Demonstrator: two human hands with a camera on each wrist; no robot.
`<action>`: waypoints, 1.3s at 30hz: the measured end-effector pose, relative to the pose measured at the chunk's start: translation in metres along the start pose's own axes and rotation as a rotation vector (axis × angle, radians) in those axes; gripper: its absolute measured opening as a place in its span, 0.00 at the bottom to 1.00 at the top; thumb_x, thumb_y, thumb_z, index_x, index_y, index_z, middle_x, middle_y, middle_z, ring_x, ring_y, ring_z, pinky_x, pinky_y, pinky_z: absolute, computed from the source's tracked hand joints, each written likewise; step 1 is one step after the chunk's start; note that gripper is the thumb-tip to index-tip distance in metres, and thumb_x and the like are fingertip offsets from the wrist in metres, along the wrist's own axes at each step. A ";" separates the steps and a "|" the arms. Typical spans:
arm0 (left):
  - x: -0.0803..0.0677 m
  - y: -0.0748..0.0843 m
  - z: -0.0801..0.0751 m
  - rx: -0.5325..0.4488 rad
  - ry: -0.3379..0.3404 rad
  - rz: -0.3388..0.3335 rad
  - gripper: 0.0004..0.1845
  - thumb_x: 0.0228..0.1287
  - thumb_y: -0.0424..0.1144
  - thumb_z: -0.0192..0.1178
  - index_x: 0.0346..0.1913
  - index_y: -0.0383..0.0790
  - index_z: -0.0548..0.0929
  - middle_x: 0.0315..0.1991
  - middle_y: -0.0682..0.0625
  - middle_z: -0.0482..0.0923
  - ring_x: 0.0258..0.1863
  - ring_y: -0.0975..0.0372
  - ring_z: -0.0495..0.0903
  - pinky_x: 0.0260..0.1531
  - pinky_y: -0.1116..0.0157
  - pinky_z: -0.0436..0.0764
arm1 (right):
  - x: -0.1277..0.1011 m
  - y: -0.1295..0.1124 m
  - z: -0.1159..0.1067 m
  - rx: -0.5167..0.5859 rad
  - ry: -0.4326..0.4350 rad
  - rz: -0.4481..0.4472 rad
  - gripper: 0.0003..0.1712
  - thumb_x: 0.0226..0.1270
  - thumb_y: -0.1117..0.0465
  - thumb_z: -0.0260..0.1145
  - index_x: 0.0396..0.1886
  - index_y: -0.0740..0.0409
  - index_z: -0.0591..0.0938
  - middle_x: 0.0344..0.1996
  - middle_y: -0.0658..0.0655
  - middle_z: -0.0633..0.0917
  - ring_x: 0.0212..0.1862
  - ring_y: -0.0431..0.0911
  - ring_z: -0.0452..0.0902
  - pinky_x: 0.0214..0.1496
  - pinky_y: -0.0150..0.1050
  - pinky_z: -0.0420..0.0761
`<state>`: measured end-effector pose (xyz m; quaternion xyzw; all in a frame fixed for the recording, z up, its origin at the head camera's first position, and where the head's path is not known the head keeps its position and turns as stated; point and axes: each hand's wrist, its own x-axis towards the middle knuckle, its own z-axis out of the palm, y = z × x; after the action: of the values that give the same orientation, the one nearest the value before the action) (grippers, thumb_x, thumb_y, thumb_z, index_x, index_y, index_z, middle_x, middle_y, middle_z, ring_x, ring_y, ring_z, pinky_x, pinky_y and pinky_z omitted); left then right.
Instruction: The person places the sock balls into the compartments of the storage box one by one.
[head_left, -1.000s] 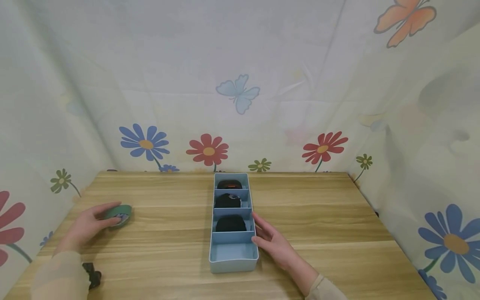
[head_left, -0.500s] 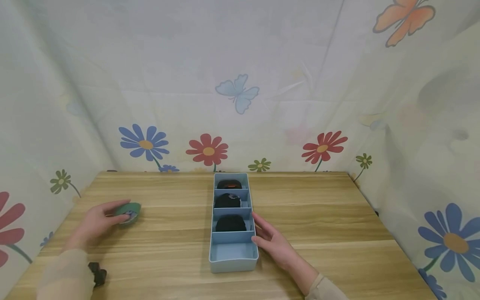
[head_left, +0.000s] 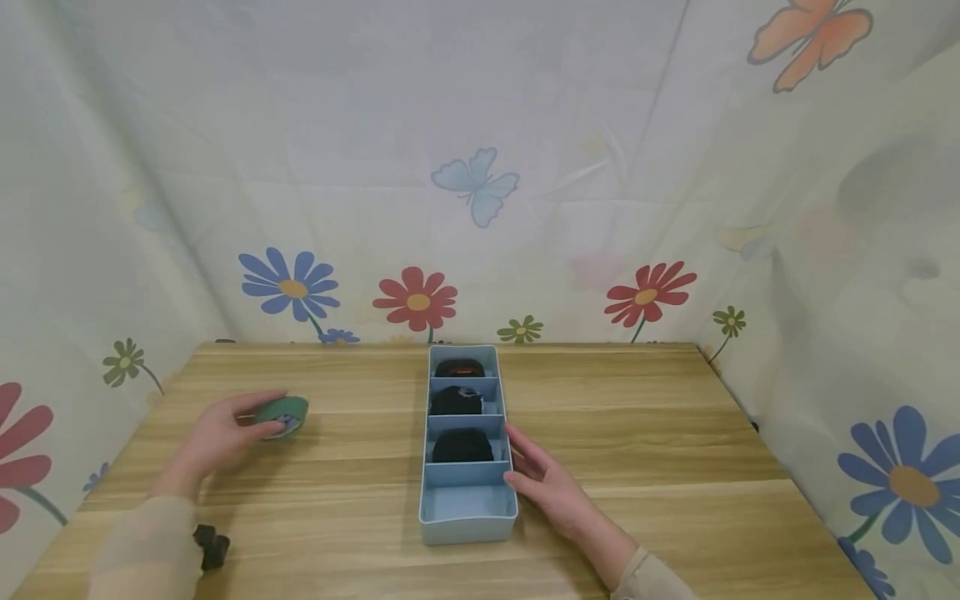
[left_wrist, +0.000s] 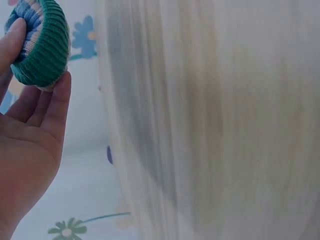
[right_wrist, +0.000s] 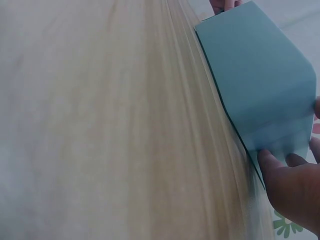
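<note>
A: From the head view, what's the left hand (head_left: 213,437) doing?

B: It grasps a rolled green sock (head_left: 282,413) between thumb and fingertips, out at about 9 o'clock from the blue tray (head_left: 467,523), well apart from it, low over the table (head_left: 637,417).

A: And the right hand (head_left: 551,487)?

B: Fingers straight, resting against the tray's right wall, at 3 o'clock of it. It grips nothing.

A: What's inside the tray?

B: Four compartments in a row. The three far ones each hold a dark roll (head_left: 462,447); the one nearest the person holds nothing.

A: Anything else?

B: A small black object (head_left: 212,548) by the left sleeve, at 6 o'clock from that hand. I cannot tell what it is.

A: The left wrist view?

B: The sock (left_wrist: 42,42) sits at 11 o'clock, green ribbed cuff outward, a blue-striped part inside, pinched by fingertips (left_wrist: 61,105) and thumb.

A: Right wrist view?

B: The tray's outer wall (right_wrist: 260,85) at 2 o'clock, the fingers (right_wrist: 272,162) flat against it at 4 o'clock. The wood is blurred.
</note>
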<state>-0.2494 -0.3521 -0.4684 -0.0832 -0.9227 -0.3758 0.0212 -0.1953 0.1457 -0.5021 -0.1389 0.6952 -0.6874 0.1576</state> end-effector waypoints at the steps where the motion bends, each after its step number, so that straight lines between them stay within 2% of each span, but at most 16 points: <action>1: 0.000 0.002 0.001 -0.009 0.001 0.005 0.34 0.64 0.53 0.66 0.68 0.38 0.75 0.65 0.33 0.71 0.58 0.41 0.74 0.52 0.58 0.80 | 0.000 0.000 0.000 0.002 0.000 -0.001 0.40 0.72 0.63 0.64 0.79 0.53 0.58 0.77 0.59 0.55 0.75 0.60 0.53 0.69 0.43 0.64; 5: 0.000 0.013 0.004 -0.032 0.012 0.040 0.33 0.64 0.51 0.67 0.67 0.38 0.76 0.64 0.34 0.72 0.57 0.42 0.76 0.47 0.68 0.80 | 0.000 0.000 0.000 0.004 0.002 -0.002 0.40 0.72 0.63 0.64 0.79 0.53 0.58 0.77 0.59 0.55 0.75 0.60 0.53 0.69 0.43 0.65; 13: -0.003 0.037 0.011 -0.113 0.023 0.059 0.31 0.64 0.46 0.68 0.67 0.37 0.75 0.65 0.33 0.71 0.56 0.40 0.77 0.42 0.72 0.80 | 0.000 0.000 0.000 0.009 0.004 -0.013 0.40 0.71 0.66 0.64 0.78 0.54 0.58 0.77 0.59 0.55 0.74 0.60 0.54 0.68 0.42 0.66; 20: -0.003 0.054 0.023 -0.130 0.019 0.092 0.30 0.64 0.47 0.68 0.67 0.39 0.76 0.64 0.36 0.72 0.56 0.43 0.77 0.45 0.73 0.78 | 0.000 -0.001 0.001 0.005 0.006 -0.021 0.40 0.71 0.66 0.63 0.78 0.55 0.58 0.77 0.60 0.55 0.74 0.61 0.54 0.68 0.41 0.66; 23: -0.003 0.063 0.030 -0.137 0.016 0.124 0.29 0.64 0.45 0.69 0.66 0.39 0.77 0.64 0.38 0.74 0.56 0.45 0.77 0.47 0.71 0.78 | 0.000 -0.001 0.001 0.005 0.004 -0.027 0.40 0.71 0.66 0.63 0.78 0.56 0.58 0.77 0.61 0.55 0.74 0.61 0.54 0.68 0.41 0.67; 28: -0.003 0.078 0.043 -0.136 0.007 0.172 0.28 0.62 0.44 0.70 0.64 0.39 0.79 0.61 0.41 0.76 0.55 0.49 0.76 0.52 0.61 0.79 | 0.000 -0.001 0.000 0.015 0.006 -0.024 0.40 0.71 0.66 0.63 0.78 0.55 0.58 0.77 0.60 0.55 0.74 0.60 0.54 0.68 0.41 0.66; 34: -0.004 0.091 0.058 -0.149 -0.005 0.189 0.26 0.61 0.44 0.71 0.62 0.44 0.81 0.59 0.44 0.78 0.54 0.52 0.77 0.52 0.62 0.79 | -0.001 0.000 0.000 0.025 0.000 -0.022 0.41 0.71 0.66 0.64 0.79 0.56 0.57 0.77 0.59 0.55 0.74 0.60 0.54 0.68 0.42 0.66; 39: -0.006 0.101 0.068 -0.193 -0.004 0.202 0.26 0.61 0.43 0.71 0.62 0.45 0.81 0.59 0.45 0.78 0.54 0.53 0.77 0.53 0.57 0.79 | 0.000 0.001 -0.001 0.016 -0.001 -0.010 0.41 0.71 0.64 0.64 0.79 0.54 0.58 0.77 0.59 0.56 0.74 0.60 0.54 0.68 0.43 0.66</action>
<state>-0.2248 -0.2344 -0.4478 -0.1780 -0.8693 -0.4586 0.0489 -0.1953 0.1464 -0.5026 -0.1417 0.6889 -0.6936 0.1557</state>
